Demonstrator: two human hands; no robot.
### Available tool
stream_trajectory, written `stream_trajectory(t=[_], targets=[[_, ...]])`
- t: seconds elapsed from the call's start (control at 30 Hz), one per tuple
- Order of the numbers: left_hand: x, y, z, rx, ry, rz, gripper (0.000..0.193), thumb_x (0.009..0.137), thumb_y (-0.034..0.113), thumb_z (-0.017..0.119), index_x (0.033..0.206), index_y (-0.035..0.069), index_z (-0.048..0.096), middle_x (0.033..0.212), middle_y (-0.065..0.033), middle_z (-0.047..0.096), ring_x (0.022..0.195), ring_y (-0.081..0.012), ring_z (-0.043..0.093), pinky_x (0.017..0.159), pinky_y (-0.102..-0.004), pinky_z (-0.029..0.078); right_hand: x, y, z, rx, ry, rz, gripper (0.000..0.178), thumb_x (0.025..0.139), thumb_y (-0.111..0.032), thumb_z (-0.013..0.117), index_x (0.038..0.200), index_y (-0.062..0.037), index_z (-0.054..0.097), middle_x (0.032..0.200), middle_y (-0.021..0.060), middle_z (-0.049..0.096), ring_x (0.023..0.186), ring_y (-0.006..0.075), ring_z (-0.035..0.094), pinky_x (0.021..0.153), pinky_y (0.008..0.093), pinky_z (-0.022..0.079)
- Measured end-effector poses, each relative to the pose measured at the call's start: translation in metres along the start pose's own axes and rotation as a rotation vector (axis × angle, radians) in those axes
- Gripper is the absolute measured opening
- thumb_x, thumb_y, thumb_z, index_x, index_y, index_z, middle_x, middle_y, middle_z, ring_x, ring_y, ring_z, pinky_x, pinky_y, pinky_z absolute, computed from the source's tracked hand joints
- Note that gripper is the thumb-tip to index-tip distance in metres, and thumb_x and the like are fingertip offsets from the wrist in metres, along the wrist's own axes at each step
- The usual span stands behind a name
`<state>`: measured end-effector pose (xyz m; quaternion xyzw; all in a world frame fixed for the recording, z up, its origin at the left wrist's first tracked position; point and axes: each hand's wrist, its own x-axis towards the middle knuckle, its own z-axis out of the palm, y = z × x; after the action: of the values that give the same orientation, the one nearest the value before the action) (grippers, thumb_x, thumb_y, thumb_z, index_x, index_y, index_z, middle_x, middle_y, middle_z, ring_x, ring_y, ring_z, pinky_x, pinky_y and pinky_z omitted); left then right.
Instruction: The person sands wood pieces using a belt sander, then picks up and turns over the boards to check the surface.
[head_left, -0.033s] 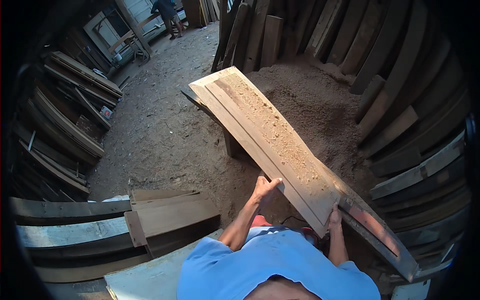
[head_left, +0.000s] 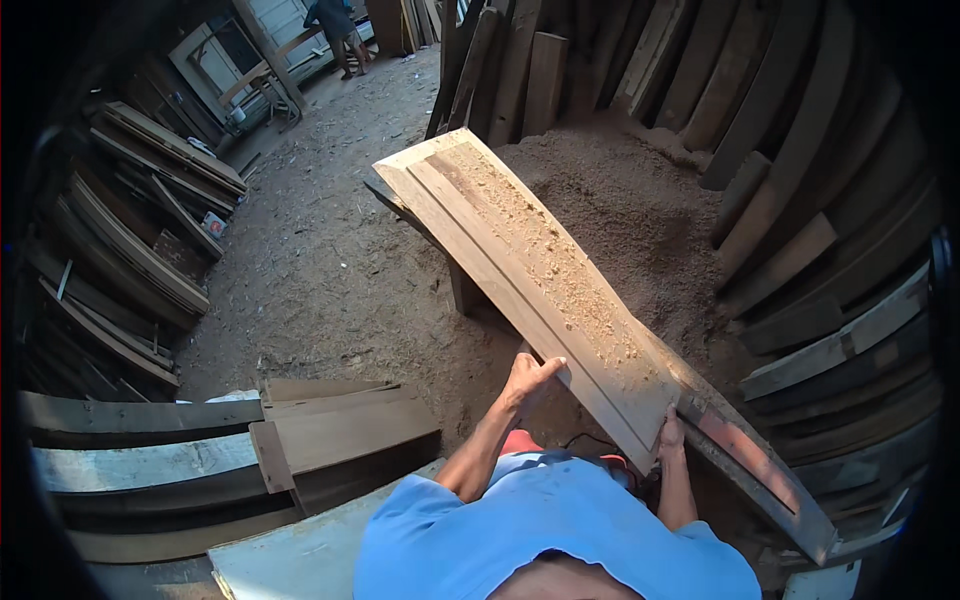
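Nearest, the left hand (head_left: 528, 378) clamps its fingers over the left edge of the long pale wooden board dusted with sawdust (head_left: 530, 270), close to its near end. The right hand (head_left: 671, 436) grips the board's near right corner, beside a rusty metal rail (head_left: 760, 470). The board slants away over a dark wooden bench (head_left: 462, 285). Beyond lies a brown sawdust heap (head_left: 630, 210), then leaning dark planks (head_left: 520, 60); far off, another person (head_left: 335, 25) stands.

Landmark: sawdust heap (head_left: 620, 210) before you.
Left of it: stacked planks (head_left: 130, 210).
Behind it: leaning boards (head_left: 520, 70).
Far beyond it: a person (head_left: 335, 25).
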<state>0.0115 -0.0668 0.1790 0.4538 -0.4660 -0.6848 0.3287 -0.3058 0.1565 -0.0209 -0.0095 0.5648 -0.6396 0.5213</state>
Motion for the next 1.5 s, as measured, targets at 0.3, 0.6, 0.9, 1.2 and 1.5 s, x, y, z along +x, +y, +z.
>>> stream_trajectory(t=[0.3,0.6,0.9,1.2,1.5], targets=[[-0.017,0.029,0.001,0.488,0.221,0.193,0.043,0.086,0.036,0.072,0.069,-0.001,0.057,0.064,-0.0121,0.061,0.055,-0.0171,0.054,0.05,-0.0369,0.044,0.03,-0.001,0.007,-0.123,-0.038,-0.174,0.053,0.105,-0.04,0.054,0.141,-0.0016,0.051,0.133,0.0089,0.063,0.121,0.0223,0.06,0.106,0.0386,0.046],[-0.049,0.019,-0.058,0.128,0.072,0.11,0.036,0.093,0.026,0.065,0.116,-0.002,0.065,0.083,-0.0013,0.066,0.07,-0.0117,0.061,0.06,-0.0308,0.049,0.042,-0.007,0.094,-0.116,-0.252,-0.116,0.075,0.101,-0.062,0.048,0.146,-0.0025,0.046,0.137,0.0112,0.059,0.121,0.0249,0.06,0.101,0.0402,0.05],[-0.093,0.123,-0.13,-0.755,0.171,0.829,0.041,0.097,0.011,0.063,0.136,0.004,0.053,0.126,-0.011,0.063,0.117,-0.0228,0.062,0.098,-0.043,0.053,0.048,-0.097,0.21,-0.268,-0.291,-0.551,0.074,0.104,-0.06,0.039,0.14,0.0034,0.051,0.132,0.0136,0.062,0.117,0.0233,0.06,0.101,0.0377,0.049],[-0.15,0.112,-0.133,0.006,0.401,0.965,0.06,0.088,0.003,0.061,0.142,-0.004,0.036,0.126,-0.0134,0.057,0.117,-0.0183,0.056,0.1,-0.0355,0.046,0.108,-0.061,0.234,-0.806,-0.282,-0.421,0.062,0.107,-0.05,0.043,0.107,0.0059,0.07,0.092,0.0092,0.07,0.081,0.0187,0.061,0.073,0.0352,0.05],[-0.186,0.104,-0.132,0.049,0.512,0.995,0.059,0.087,0.001,0.061,0.141,-0.002,0.037,0.123,-0.0118,0.058,0.113,-0.0162,0.057,0.097,-0.034,0.047,0.104,-0.026,0.24,-0.923,-0.228,-0.305,0.061,0.107,-0.05,0.044,0.102,0.0053,0.071,0.088,0.008,0.069,0.079,0.0186,0.059,0.071,0.0362,0.05]])
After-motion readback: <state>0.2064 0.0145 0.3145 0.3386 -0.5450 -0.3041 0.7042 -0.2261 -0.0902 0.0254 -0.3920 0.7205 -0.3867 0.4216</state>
